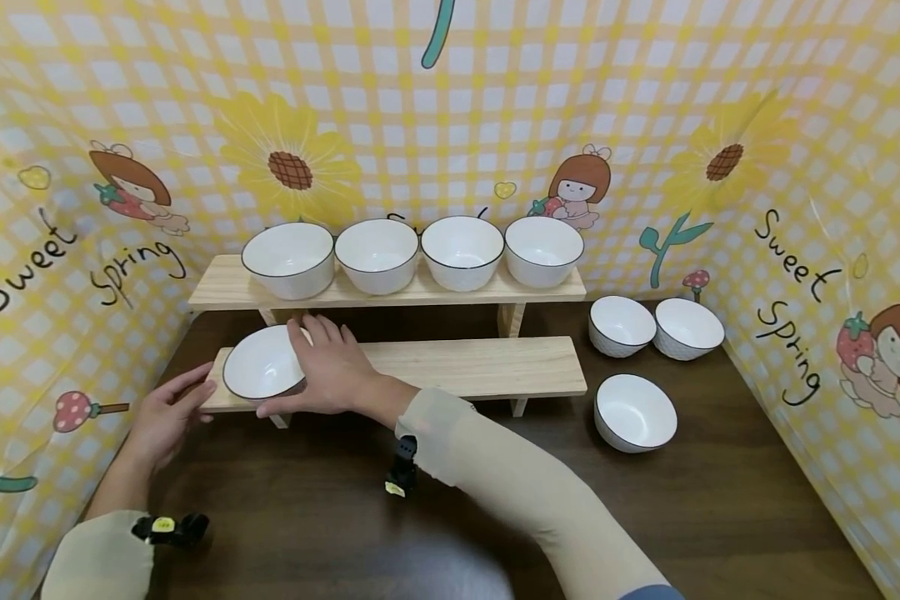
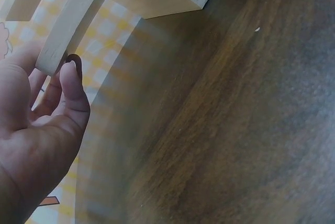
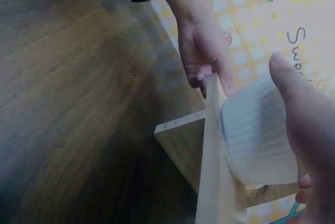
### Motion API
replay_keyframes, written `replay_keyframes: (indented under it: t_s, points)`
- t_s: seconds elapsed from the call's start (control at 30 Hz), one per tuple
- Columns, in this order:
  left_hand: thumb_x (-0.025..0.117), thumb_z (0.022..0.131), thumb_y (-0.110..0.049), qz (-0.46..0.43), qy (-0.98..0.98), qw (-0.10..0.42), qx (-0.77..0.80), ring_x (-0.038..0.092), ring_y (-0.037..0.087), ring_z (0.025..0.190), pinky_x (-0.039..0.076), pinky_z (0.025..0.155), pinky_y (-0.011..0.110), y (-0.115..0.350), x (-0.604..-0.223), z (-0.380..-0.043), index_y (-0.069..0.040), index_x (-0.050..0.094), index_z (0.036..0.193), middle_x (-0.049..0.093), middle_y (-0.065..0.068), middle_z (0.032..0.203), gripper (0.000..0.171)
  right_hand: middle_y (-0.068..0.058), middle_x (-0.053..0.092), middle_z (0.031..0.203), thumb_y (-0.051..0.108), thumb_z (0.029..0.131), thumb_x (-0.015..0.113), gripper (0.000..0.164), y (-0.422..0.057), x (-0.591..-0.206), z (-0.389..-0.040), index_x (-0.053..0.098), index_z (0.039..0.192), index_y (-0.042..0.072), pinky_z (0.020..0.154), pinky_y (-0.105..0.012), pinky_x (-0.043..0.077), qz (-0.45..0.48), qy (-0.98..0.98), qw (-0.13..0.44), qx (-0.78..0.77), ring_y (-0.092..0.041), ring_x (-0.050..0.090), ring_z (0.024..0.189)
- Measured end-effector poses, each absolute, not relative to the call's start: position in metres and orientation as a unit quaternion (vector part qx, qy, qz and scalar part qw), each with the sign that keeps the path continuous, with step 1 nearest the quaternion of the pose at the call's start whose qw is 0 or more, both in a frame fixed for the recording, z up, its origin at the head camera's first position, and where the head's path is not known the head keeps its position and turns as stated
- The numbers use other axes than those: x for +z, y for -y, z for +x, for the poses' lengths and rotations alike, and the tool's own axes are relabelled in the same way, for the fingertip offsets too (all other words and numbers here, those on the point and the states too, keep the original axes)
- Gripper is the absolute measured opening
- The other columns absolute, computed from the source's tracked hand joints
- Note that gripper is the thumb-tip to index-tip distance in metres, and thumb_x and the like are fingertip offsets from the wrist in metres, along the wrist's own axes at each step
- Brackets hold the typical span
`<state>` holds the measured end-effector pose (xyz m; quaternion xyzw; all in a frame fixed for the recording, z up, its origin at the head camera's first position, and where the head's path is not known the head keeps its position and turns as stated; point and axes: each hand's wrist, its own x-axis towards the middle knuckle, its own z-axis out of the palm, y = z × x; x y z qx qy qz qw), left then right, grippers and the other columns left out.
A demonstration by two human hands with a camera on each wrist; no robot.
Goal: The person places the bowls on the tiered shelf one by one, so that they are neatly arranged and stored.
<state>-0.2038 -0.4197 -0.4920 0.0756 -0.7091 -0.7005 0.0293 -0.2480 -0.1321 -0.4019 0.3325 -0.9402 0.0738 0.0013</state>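
We are seeing a white bowl (image 1: 262,363) with a thin dark rim, sitting mouth up left of centre, resting on the left end of a pale wooden lower shelf (image 1: 465,367), its plank stretching across mid-frame.

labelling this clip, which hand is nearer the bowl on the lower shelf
Right. The right hand grips the right side of the bowl; the left hand, off it, holds the left end of the lower shelf.
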Motion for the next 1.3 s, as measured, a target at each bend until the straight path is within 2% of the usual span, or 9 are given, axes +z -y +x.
replay_keyframes:
  t_s: [0.33,0.7,1.0,1.3]
  points:
    - [0.074,0.095,-0.026,0.091,0.72,0.034,-0.687,0.065,0.004,0.078,0.057,0.061,0.022,0.42,-0.494,-0.202,-0.02,0.061,0.144,0.061,-0.024,0.108,0.05,-0.006,0.015,0.168,0.092,0.079,0.046,0.116,0.111,-0.395,-0.239,0.015,0.165,0.02,0.123,-0.049,0.022,0.366,0.93,-0.002,0.039,-0.024,0.01,0.155]
    - [0.074,0.096,-0.022,0.081,0.711,0.035,-0.697,0.066,0.004,0.078,0.057,0.061,0.022,0.422,-0.495,-0.202,-0.023,0.065,0.139,0.063,-0.024,0.109,0.044,-0.01,0.009,0.17,0.089,0.084,0.042,0.111,0.076,-0.389,-0.225,0.011,0.166,0.021,0.124,-0.057,0.01,0.415,0.91,0.004,0.012,-0.029,0.004,0.156]
    - [0.074,0.095,-0.019,0.081,0.699,0.035,-0.71,0.066,0.005,0.076,0.057,0.06,0.022,0.421,-0.494,-0.202,-0.024,0.069,0.135,0.065,-0.023,0.109,0.04,-0.012,0.002,0.17,0.089,0.085,0.04,0.11,0.043,-0.392,-0.213,0.01,0.166,0.02,0.123,-0.06,0.002,0.433,0.902,-0.004,-0.003,-0.029,-0.006,0.156]
    - [0.074,0.096,-0.021,0.082,0.708,0.031,-0.701,0.066,0.004,0.078,0.057,0.061,0.022,0.421,-0.494,-0.204,-0.023,0.064,0.14,0.063,-0.024,0.109,0.046,-0.014,0.002,0.17,0.086,0.086,0.044,0.11,0.002,-0.396,-0.201,0.014,0.165,0.016,0.123,-0.061,0.004,0.451,0.893,0.007,-0.005,-0.029,-0.007,0.156]
